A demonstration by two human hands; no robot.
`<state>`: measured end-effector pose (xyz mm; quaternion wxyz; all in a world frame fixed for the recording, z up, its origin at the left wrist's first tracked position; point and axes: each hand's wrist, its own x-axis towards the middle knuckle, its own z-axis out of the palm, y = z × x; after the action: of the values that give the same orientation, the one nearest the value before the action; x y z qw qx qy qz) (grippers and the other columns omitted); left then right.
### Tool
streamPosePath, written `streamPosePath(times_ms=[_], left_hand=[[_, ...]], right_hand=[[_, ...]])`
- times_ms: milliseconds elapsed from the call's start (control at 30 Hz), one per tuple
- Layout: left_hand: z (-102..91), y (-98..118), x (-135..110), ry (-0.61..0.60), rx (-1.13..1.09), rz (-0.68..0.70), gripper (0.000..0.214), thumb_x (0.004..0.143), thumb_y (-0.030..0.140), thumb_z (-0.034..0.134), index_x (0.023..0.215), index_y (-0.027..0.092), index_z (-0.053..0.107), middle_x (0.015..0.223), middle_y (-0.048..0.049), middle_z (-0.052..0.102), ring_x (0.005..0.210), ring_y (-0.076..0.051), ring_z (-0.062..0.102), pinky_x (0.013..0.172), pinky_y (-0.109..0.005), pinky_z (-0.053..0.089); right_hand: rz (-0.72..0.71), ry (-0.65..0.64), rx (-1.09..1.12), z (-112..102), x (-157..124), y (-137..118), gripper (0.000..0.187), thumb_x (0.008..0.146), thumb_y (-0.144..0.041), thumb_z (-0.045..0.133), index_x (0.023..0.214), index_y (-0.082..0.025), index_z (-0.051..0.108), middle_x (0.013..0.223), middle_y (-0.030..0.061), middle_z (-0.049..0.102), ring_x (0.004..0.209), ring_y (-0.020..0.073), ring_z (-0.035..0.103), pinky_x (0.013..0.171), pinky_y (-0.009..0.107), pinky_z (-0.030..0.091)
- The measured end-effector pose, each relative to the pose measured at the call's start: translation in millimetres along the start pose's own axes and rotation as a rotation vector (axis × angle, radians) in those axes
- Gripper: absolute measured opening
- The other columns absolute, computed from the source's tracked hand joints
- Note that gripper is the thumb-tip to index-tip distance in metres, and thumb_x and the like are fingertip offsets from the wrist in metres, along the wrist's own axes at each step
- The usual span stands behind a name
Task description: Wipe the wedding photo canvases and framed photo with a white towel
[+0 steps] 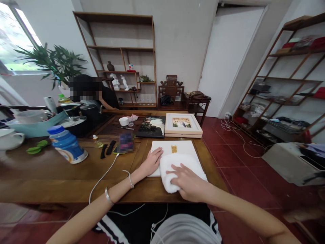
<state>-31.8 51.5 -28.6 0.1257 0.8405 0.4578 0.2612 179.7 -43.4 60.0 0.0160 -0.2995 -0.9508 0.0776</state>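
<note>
And here, my left hand [154, 161] open on the white board [185, 147], right hand [184, 179] splayed, unclenched, over the towel [192, 162] (fluffy one)

Head-worn view here, close in, facing forward and down: tabletop [43, 174] mid-frame, wall [180, 34] across the top.
</note>
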Motion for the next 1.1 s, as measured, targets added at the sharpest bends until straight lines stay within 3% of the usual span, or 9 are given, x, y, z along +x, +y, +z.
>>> streamPosePath(times_ms=[200,367,533,700,833,967,1100], left_hand=[[2.3,-1,1,0.007,-0.006,0.003,0.038,0.091,0.018,0.033,0.126,0.019,0.048,0.135,-0.0126,0.046,0.129,-0.026,0.037,0.107,-0.056,0.022],[5.6,-4,2,0.014,0.004,0.006,0.039,0.091,0.018,0.032,0.126,0.018,0.048,0.136,-0.0132,0.045,0.129,-0.025,0.036,0.107,-0.055,0.020],[6.0,-4,3,0.029,-0.008,0.010,0.038,0.090,0.017,0.034,0.125,0.019,0.050,0.135,-0.0118,0.046,0.128,-0.025,0.038,0.108,-0.054,0.021],[4.5,-3,3,0.021,-0.012,0.011,0.038,0.089,0.016,0.034,0.123,0.018,0.051,0.135,-0.0128,0.045,0.129,-0.025,0.037,0.107,-0.055,0.022],[3.8,-3,3,0.018,-0.040,0.017,0.038,0.088,0.015,0.036,0.123,0.016,0.051,0.135,-0.0138,0.045,0.129,-0.025,0.037,0.108,-0.054,0.022],[3.9,-4,3,0.017,-0.043,0.018,0.038,0.089,0.015,0.036,0.123,0.015,0.051,0.135,-0.0145,0.045,0.129,-0.025,0.036,0.108,-0.053,0.023],[3.8,-3,2,0.017,-0.024,0.016,0.039,0.091,0.019,0.034,0.126,0.017,0.048,0.136,-0.0139,0.044,0.129,-0.026,0.036,0.107,-0.055,0.022]], right_hand=[[0.150,0.081,-0.032,8,31,48,0.043,0.063,-0.001,0.044,0.099,-0.016,0.061,0.132,0.0130,0.048,0.131,0.0288,0.028,0.103,0.053,0.024],[0.204,0.115,-0.112,13,63,80,0.047,0.066,-0.001,0.042,0.109,-0.013,0.057,0.135,0.0150,0.044,0.132,0.0311,0.025,0.101,0.056,0.025],[0.222,0.051,-0.195,13,65,63,0.047,0.069,-0.003,0.043,0.111,-0.015,0.057,0.138,0.0134,0.040,0.132,0.0339,0.022,0.099,0.060,0.024],[0.092,-0.037,-0.198,9,28,13,0.041,0.071,-0.007,0.044,0.107,-0.014,0.060,0.138,0.0159,0.039,0.130,0.0385,0.025,0.096,0.064,0.027],[-0.028,-0.121,-0.102,-3,3,-11,0.040,0.069,-0.009,0.045,0.105,-0.016,0.061,0.137,0.0129,0.042,0.130,0.0359,0.026,0.098,0.060,0.029],[0.009,-0.095,-0.065,-11,8,0,0.038,0.067,-0.006,0.043,0.098,-0.017,0.062,0.134,0.0103,0.047,0.129,0.0310,0.031,0.098,0.055,0.033],[0.123,0.000,-0.105,-3,37,40,0.041,0.066,-0.004,0.043,0.101,-0.016,0.060,0.136,0.0121,0.044,0.130,0.0316,0.029,0.097,0.055,0.032]])
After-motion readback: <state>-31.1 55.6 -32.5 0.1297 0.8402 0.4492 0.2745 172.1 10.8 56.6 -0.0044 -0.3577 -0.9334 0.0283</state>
